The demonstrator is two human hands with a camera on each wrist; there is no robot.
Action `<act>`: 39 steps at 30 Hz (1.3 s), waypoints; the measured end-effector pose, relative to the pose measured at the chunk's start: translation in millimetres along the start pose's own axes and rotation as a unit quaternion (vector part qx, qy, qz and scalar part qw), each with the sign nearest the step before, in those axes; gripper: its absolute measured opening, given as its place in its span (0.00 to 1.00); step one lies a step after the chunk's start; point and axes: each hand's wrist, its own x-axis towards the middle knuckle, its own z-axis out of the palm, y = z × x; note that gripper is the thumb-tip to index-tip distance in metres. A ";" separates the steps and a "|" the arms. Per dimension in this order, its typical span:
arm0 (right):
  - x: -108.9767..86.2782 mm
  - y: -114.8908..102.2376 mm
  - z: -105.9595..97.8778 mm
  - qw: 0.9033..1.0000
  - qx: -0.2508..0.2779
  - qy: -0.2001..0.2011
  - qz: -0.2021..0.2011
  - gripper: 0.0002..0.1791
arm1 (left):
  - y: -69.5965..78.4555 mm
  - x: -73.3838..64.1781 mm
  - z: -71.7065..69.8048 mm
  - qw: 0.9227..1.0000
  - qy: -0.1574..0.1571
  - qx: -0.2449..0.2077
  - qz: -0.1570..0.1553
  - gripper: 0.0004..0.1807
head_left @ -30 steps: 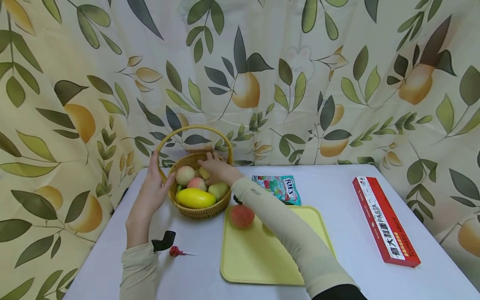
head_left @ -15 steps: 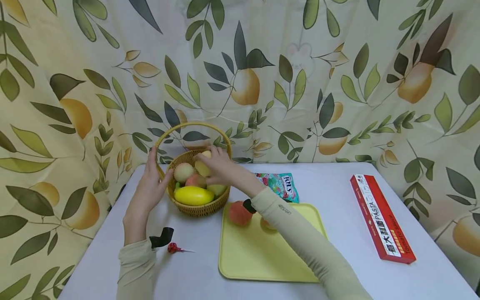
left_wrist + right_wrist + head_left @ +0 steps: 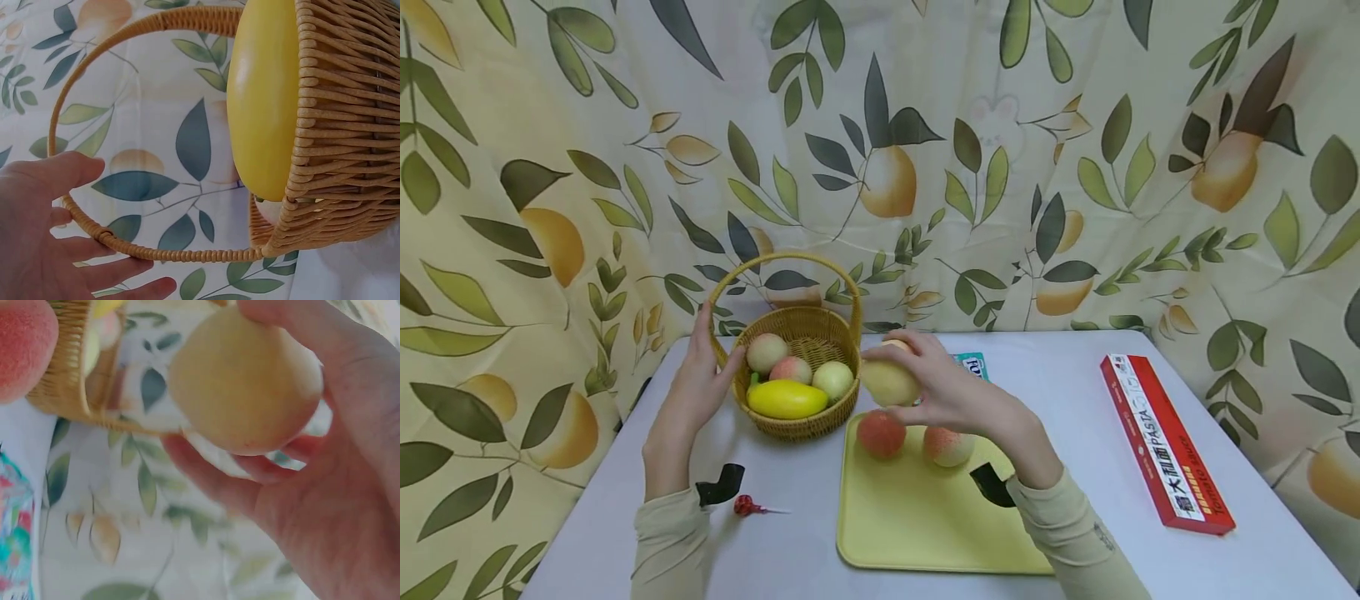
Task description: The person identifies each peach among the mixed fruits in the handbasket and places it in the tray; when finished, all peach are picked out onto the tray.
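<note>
My right hand (image 3: 958, 387) holds a pale yellow peach (image 3: 889, 379) just right of the wicker basket, above the tray's back edge. Thumb and fingers curl round this peach (image 3: 244, 381) in the right wrist view. My left hand (image 3: 694, 387) is at the left side of the basket (image 3: 797, 429), its fingers extended against the arched handle (image 3: 187, 255). Inside the basket lie a yellow oblong fruit (image 3: 786, 400), a pale green fruit (image 3: 832, 381) and two peaches (image 3: 767, 353). A red peach (image 3: 882, 434) and a pink-and-cream peach (image 3: 947, 447) rest on the yellow tray (image 3: 925, 525).
A red lollipop (image 3: 745, 506) lies left of the tray. Behind my right hand, a teal snack bag (image 3: 974, 364) is mostly hidden. The red pasta box (image 3: 1167, 442) lies at the right. A leaf-patterned curtain (image 3: 1000, 275) hangs behind the white table.
My right hand has lifted the pale yellow peach out of the basket and carried it right, beyond the rim. My left hand has stayed by the handle.
</note>
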 end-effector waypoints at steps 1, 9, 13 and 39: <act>-10.8 3.4 -3.3 1.000 0.012 0.004 0.015 0.36 | 0.4 -1.4 0.5 1.000 -0.002 0.003 -0.002 0.50; -72.2 32.7 -56.9 0.987 -0.004 0.063 0.151 0.39 | 4.1 -1.7 2.6 1.000 0.000 0.004 0.001 0.50; -87.6 42.0 -78.5 0.978 -0.012 0.072 0.196 0.41 | 3.1 -0.7 1.5 1.000 0.003 0.005 -0.002 0.50; -100.6 80.1 -68.4 0.945 0.011 -0.080 0.317 0.43 | 2.8 -1.6 3.5 1.000 -0.004 0.003 -0.008 0.51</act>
